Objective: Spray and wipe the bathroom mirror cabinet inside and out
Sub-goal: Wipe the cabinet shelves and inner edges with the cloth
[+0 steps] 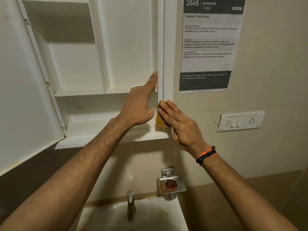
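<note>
The white cabinet (130,47) hangs on the wall with its door (21,97) swung open to the left, showing bare shelves inside. A yellow cloth (159,121) lies flat against the lower part of the cabinet's right frame. My right hand (181,125) presses it there with straight fingers. My left hand (141,104) reaches into the cabinet, its index finger stretched up along the inner right edge of the frame. No spray bottle is in view.
A printed paper notice (210,45) is taped to the wall right of the cabinet. A white switch plate (240,121) sits lower right. Below are a metal soap holder (171,185), a tap (131,205) and a stained white basin (150,215).
</note>
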